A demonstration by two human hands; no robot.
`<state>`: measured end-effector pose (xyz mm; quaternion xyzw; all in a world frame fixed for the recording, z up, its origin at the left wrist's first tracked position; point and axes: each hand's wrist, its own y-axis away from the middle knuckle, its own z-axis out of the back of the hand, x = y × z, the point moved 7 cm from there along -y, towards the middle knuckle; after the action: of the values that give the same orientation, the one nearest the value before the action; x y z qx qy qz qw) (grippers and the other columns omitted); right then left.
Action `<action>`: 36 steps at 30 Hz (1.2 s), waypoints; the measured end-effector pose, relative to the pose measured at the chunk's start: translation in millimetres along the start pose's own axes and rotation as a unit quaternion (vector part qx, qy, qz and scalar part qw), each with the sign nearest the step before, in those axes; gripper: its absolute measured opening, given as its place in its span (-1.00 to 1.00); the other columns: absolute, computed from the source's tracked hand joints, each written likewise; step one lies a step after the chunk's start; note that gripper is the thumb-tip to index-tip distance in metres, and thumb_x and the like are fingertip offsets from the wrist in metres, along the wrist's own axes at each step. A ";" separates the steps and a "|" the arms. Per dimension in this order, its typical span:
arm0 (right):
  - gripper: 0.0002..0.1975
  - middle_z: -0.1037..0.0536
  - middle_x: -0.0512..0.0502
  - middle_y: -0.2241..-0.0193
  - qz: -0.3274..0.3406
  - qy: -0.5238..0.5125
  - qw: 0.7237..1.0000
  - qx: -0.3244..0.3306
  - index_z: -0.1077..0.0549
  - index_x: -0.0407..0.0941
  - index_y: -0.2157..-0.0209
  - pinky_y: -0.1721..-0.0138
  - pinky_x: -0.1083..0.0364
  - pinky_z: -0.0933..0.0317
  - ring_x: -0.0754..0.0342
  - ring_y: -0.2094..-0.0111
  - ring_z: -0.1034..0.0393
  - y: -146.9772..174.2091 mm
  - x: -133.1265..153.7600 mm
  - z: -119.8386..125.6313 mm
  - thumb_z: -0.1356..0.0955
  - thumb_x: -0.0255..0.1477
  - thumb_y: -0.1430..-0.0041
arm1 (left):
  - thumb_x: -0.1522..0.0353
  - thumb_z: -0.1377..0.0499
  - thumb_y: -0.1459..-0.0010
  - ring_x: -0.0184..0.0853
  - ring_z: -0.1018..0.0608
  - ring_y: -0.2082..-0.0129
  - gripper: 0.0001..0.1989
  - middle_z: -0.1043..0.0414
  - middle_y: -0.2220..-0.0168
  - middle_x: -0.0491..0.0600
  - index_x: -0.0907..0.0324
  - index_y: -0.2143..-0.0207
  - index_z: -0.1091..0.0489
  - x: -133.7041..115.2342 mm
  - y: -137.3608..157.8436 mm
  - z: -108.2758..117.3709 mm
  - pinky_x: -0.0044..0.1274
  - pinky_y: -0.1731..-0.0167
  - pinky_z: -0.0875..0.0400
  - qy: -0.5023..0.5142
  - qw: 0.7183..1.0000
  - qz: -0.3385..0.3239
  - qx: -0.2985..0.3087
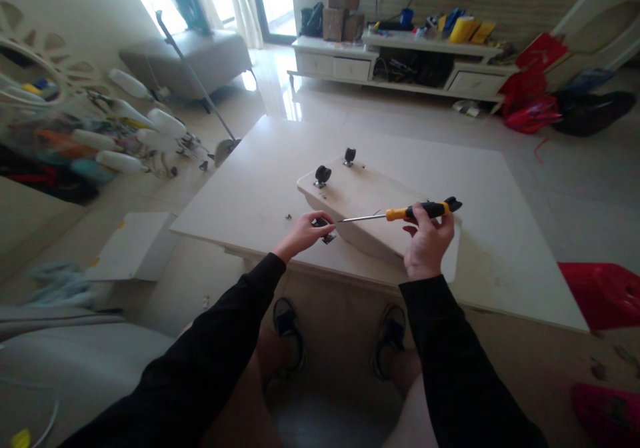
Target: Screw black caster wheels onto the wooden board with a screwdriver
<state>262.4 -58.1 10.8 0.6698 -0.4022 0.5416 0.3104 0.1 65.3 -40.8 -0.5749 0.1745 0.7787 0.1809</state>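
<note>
My right hand [430,241] grips a screwdriver [397,214] by its yellow and black handle, the shaft pointing left. At the screwdriver's tip, my left hand [311,231] is closed in a pinch; whatever small thing is between the fingertips I cannot make out. Just beneath those fingers sits a loose caster [327,239] with a metal plate, partly hidden. A pale board [373,185] with rounded corners lies under the screwdriver. On its far left end stand two black casters, one nearer [323,175] and one farther [350,156]. Small screws [289,217] lie left of the board.
The board rests on a large white table [245,175]. Beyond it is a low TV cabinet [335,61] with boxes and tools. A white box [133,245] stands on the floor at left, a red stool-like object [607,291] at right. My feet are below the table's front edge.
</note>
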 end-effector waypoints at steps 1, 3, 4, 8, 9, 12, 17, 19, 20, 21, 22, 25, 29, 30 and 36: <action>-0.43 -0.59 0.07 0.38 -0.003 -0.003 1.000 -0.003 -0.35 -0.06 0.17 0.61 0.24 -0.26 0.13 0.50 -0.55 -0.3 1.0 3.5 -0.59 -0.18 0.17 | 0.20 -0.36 -0.12 -0.29 -0.54 0.41 -0.79 -0.56 0.42 -0.02 0.16 0.33 -0.60 -3.1 0.0 -4.9 -0.45 0.33 -0.42 -0.010 1.000 -0.016 0.007; -0.45 -0.59 0.08 0.39 -0.004 -0.005 1.000 -0.007 -0.36 -0.06 0.19 0.62 0.24 -0.27 0.13 0.51 -0.55 -0.5 3.6 9.6 -0.59 -0.20 0.17 | 0.20 -0.34 -0.19 -0.28 -0.55 0.37 -0.79 -0.57 0.38 -0.01 0.16 0.28 -0.62 -10.0 0.0 -14.1 -0.44 0.29 -0.44 -0.016 0.998 -0.048 0.022; -0.45 -0.59 0.08 0.40 -0.003 -0.004 1.000 -0.008 -0.36 -0.06 0.20 0.62 0.24 -0.27 0.13 0.51 -0.55 -0.6 5.0 12.4 -0.59 -0.20 0.17 | 0.20 -0.33 -0.21 -0.28 -0.56 0.35 -0.79 -0.57 0.36 0.00 0.16 0.28 -0.62 -13.5 -0.1 -18.1 -0.43 0.25 -0.45 -0.017 0.997 -0.064 0.027; -0.47 -0.60 0.06 0.41 0.003 0.000 1.000 -0.009 -0.37 -0.07 0.22 0.62 0.23 -0.28 0.11 0.50 -0.56 -3.5 9.2 22.8 -0.60 -0.20 0.17 | 0.24 -0.36 -0.22 -0.26 -0.55 0.29 -0.84 -0.53 0.32 0.02 0.15 0.32 -0.64 -22.7 -2.4 -29.6 -0.41 0.15 -0.45 -0.027 0.994 -0.099 0.022; -0.48 -0.60 0.06 0.41 0.003 -0.001 1.000 -0.009 -0.38 -0.07 0.22 0.62 0.23 -0.29 0.11 0.50 -0.57 -4.8 9.6 25.1 -0.60 -0.20 0.17 | 0.26 -0.36 -0.22 -0.27 -0.54 0.29 -0.85 -0.52 0.31 0.02 0.15 0.33 -0.64 -23.6 -3.3 -31.9 -0.41 0.15 -0.44 -0.030 0.994 -0.102 0.020; -0.49 -0.59 0.08 0.42 0.003 -0.005 1.000 -0.011 -0.38 -0.06 0.21 0.62 0.23 -0.29 0.12 0.50 -0.56 -8.8 10.0 30.9 -0.59 -0.21 0.15 | 0.28 -0.35 -0.24 -0.30 -0.54 0.28 -0.87 -0.47 0.26 0.01 0.15 0.31 -0.64 -26.0 -4.5 -39.2 -0.40 0.12 -0.45 -0.041 0.993 -0.110 0.024; -0.50 -0.59 0.09 0.43 0.016 -0.014 1.000 -0.008 -0.39 -0.06 0.22 0.63 0.23 -0.31 0.12 0.50 -0.56 -11.5 13.4 35.7 -0.60 -0.20 0.12 | 0.31 -0.35 -0.26 -0.29 -0.52 0.23 -0.90 -0.41 0.22 -0.01 0.13 0.29 -0.65 -35.6 -1.6 -48.9 -0.37 0.07 -0.47 -0.094 0.985 -0.145 0.022; -0.51 -0.60 0.09 0.41 0.025 -0.015 1.000 -0.004 -0.38 -0.06 0.22 0.62 0.23 -0.35 0.11 0.48 -0.59 -11.8 15.9 36.9 -0.60 -0.19 0.09 | 0.32 -0.35 -0.26 -0.29 -0.52 0.23 -0.91 -0.40 0.21 -0.01 0.13 0.28 -0.65 -38.4 -0.9 -51.3 -0.37 0.09 -0.47 -0.104 0.983 -0.150 0.019; -0.51 -0.61 0.09 0.40 0.028 -0.014 0.999 -0.002 -0.38 -0.06 0.21 0.62 0.23 -0.36 0.11 0.49 -0.59 -12.2 17.0 37.7 -0.60 -0.19 0.07 | 0.33 -0.35 -0.26 -0.29 -0.52 0.23 -0.92 -0.40 0.20 -0.02 0.13 0.27 -0.65 -39.4 -0.8 -52.1 -0.37 0.09 -0.47 -0.106 0.983 -0.152 0.017; -0.51 -0.61 0.09 0.40 0.031 -0.014 0.999 0.000 -0.38 -0.06 0.21 0.63 0.22 -0.37 0.12 0.50 -0.59 -12.7 17.8 38.6 -0.60 -0.18 0.07 | 0.33 -0.34 -0.26 -0.29 -0.52 0.22 -0.92 -0.40 0.19 -0.02 0.13 0.27 -0.65 -40.2 -0.7 -52.6 -0.37 0.10 -0.47 -0.108 0.982 -0.156 0.014; -0.50 -0.60 0.10 0.41 0.032 -0.013 0.999 0.001 -0.38 -0.06 0.21 0.63 0.22 -0.37 0.12 0.52 -0.58 -13.5 18.2 39.7 -0.60 -0.18 0.06 | 0.34 -0.34 -0.26 -0.29 -0.52 0.22 -0.93 -0.40 0.19 -0.02 0.13 0.26 -0.64 -41.0 -0.7 -52.8 -0.37 0.09 -0.47 -0.113 0.980 -0.161 0.010; -0.49 -0.57 0.14 0.46 0.022 -0.010 1.000 -0.002 -0.36 -0.06 0.24 0.64 0.22 -0.37 0.16 0.59 -0.52 -16.9 15.6 44.3 -0.62 -0.16 0.07 | 0.35 -0.33 -0.28 -0.29 -0.52 0.19 -0.92 -0.40 0.16 -0.04 0.13 0.24 -0.64 -43.4 0.0 -54.3 -0.37 0.07 -0.45 -0.131 0.974 -0.185 0.007; -0.46 -0.56 0.16 0.50 0.002 -0.009 1.000 -0.004 -0.35 -0.06 0.26 0.62 0.22 -0.39 0.18 0.62 -0.48 -22.3 8.1 49.1 -0.63 -0.12 0.08 | 0.32 -0.32 -0.31 -0.28 -0.53 0.18 -0.90 -0.41 0.15 -0.03 0.12 0.24 -0.63 -47.2 1.3 -58.0 -0.37 0.06 -0.45 -0.150 0.968 -0.198 0.021; -0.46 -0.56 0.16 0.50 -0.003 -0.008 1.000 -0.005 -0.36 -0.06 0.26 0.63 0.22 -0.39 0.18 0.61 -0.49 -24.0 6.7 50.5 -0.63 -0.11 0.09 | 0.31 -0.32 -0.31 -0.28 -0.53 0.18 -0.90 -0.41 0.15 -0.03 0.12 0.24 -0.63 -48.3 1.4 -58.9 -0.37 0.06 -0.46 -0.155 0.968 -0.196 0.027; -0.56 -0.58 0.13 0.50 -0.035 -0.022 0.997 -0.070 -0.43 -0.09 0.26 0.61 0.25 -0.31 0.20 0.58 -0.49 -43.6 9.2 77.0 -0.60 -0.16 0.03 | 0.26 -0.33 -0.30 -0.24 -0.56 0.11 -0.77 -0.49 0.13 -0.01 0.10 0.02 -0.61 -49.7 4.4 -60.6 -0.37 0.04 -0.46 -0.158 0.970 -0.176 0.057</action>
<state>338.0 -104.5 3.6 0.6720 -0.4219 0.4862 0.3661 62.0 28.4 -9.8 -0.4549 0.0835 0.8044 0.3728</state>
